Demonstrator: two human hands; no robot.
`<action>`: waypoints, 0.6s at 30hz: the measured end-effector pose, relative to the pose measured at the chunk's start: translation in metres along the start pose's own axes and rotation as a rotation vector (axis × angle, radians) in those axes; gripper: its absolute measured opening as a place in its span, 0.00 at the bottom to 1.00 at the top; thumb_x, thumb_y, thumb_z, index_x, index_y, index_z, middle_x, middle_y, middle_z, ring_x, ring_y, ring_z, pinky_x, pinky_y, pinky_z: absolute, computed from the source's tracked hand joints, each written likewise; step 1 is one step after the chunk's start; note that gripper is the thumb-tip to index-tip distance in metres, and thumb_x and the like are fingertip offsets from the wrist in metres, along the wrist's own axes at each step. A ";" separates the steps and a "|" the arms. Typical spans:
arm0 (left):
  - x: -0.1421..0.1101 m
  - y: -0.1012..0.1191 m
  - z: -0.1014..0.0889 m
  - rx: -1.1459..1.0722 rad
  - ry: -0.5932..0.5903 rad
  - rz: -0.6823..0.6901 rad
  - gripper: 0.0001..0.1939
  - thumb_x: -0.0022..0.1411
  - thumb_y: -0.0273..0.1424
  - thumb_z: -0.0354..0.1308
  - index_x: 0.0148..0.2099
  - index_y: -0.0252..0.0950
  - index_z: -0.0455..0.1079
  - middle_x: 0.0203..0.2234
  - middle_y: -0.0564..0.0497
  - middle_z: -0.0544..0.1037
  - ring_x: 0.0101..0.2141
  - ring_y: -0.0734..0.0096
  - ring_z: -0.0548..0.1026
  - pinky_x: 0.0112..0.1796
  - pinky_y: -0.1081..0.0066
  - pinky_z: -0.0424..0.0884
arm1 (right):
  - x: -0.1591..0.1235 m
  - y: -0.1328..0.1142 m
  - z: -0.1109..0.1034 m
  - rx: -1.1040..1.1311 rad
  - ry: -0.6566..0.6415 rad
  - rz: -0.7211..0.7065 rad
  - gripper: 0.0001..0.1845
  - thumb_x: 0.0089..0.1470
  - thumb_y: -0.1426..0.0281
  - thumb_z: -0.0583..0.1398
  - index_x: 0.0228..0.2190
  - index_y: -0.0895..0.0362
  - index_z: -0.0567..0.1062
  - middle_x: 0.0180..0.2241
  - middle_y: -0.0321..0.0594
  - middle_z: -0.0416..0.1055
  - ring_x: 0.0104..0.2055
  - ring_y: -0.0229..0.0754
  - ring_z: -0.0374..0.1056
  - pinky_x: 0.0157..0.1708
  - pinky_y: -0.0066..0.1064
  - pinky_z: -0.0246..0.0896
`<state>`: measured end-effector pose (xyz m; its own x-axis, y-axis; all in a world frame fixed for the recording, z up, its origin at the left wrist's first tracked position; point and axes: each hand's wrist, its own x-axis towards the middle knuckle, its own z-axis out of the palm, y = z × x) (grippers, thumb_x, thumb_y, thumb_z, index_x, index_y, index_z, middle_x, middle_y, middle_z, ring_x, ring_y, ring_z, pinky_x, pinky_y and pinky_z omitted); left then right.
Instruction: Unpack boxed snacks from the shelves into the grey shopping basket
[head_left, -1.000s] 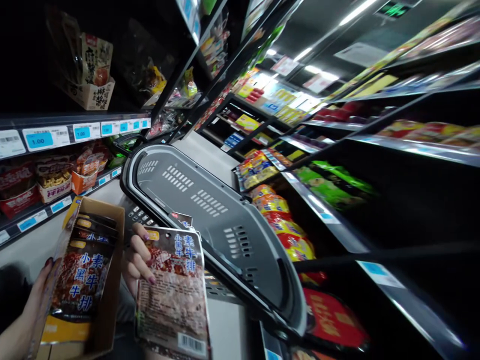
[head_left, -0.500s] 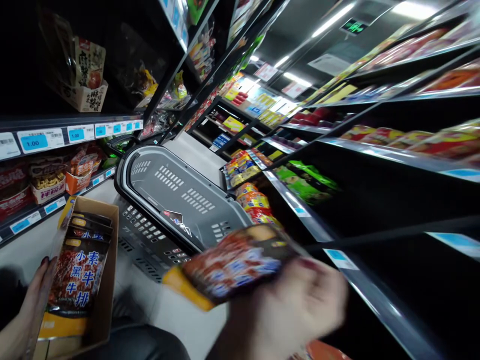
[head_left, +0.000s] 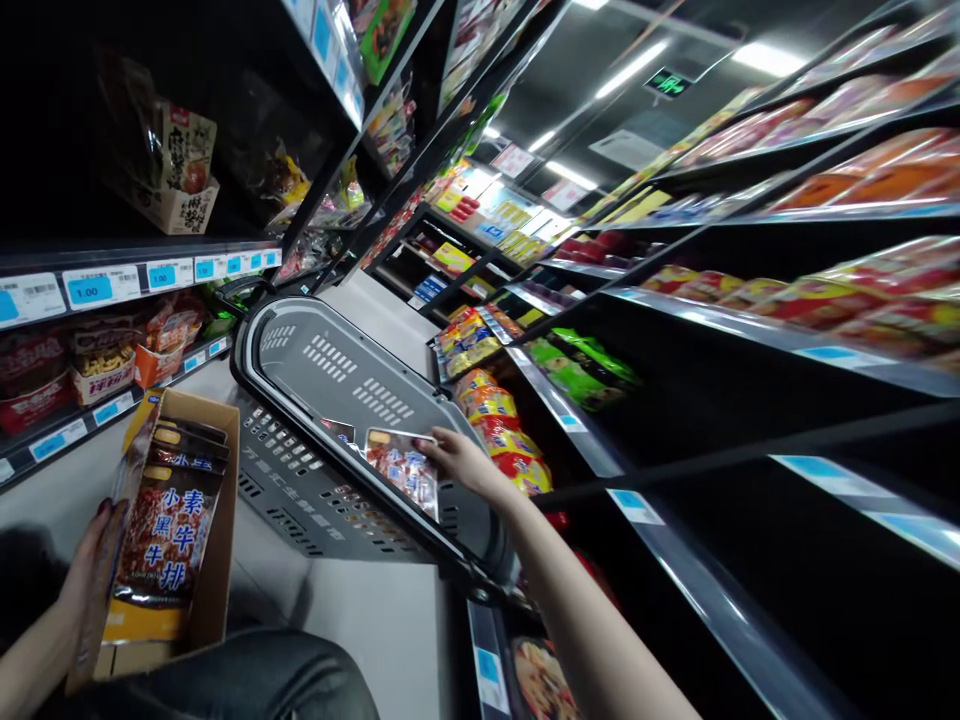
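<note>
At the lower left, my left hand grips the side of an open cardboard box. Several dark snack packets with blue lettering and yellow bottoms stand inside it. My right hand reaches into a grey shopping basket and pinches the edge of a snack packet of the same look. That packet's lower part is hidden behind the basket's near rim. Another packet shows partly inside the basket, to the left of the held one.
On the left, shelves with price tags carry boxed snacks. Along the right, tilted in view, a shelf holds green bags and red-yellow packets. My knee is at the bottom, below the basket.
My right hand has carried the snack packet away from me, from the lower middle into the basket. My left hand still holds the box, almost unmoved. The view has shifted slightly.
</note>
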<state>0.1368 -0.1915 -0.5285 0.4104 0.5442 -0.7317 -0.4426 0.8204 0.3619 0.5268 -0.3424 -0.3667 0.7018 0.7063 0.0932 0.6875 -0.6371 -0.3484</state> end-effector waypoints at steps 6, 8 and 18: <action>0.004 -0.001 -0.002 -0.011 -0.018 -0.041 0.29 0.63 0.28 0.48 0.65 0.32 0.50 0.37 0.45 0.81 0.39 0.57 0.79 0.48 0.58 0.71 | 0.010 -0.014 0.012 -0.220 -0.095 0.097 0.02 0.44 0.77 0.59 0.23 0.59 0.71 0.24 0.48 0.74 0.30 0.47 0.71 0.34 0.35 0.60; 0.005 -0.002 -0.002 -0.040 -0.023 -0.061 0.28 0.63 0.29 0.49 0.64 0.30 0.53 0.35 0.45 0.82 0.39 0.57 0.79 0.49 0.58 0.70 | -0.005 -0.044 0.006 -0.203 -0.097 0.041 0.04 0.50 0.73 0.57 0.30 0.59 0.72 0.32 0.50 0.75 0.35 0.48 0.71 0.38 0.36 0.60; 0.009 -0.008 -0.005 -0.152 -0.147 -0.146 0.29 0.63 0.35 0.50 0.63 0.28 0.55 0.40 0.42 0.80 0.48 0.57 0.74 0.53 0.58 0.65 | -0.128 -0.223 0.099 -0.209 -0.269 -0.593 0.07 0.51 0.75 0.59 0.35 0.55 0.72 0.35 0.43 0.73 0.40 0.51 0.65 0.37 0.41 0.59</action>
<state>0.1400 -0.1935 -0.5410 0.5855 0.4510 -0.6737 -0.4805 0.8623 0.1596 0.2650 -0.2604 -0.3931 0.1436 0.9891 -0.0316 0.9819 -0.1464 -0.1203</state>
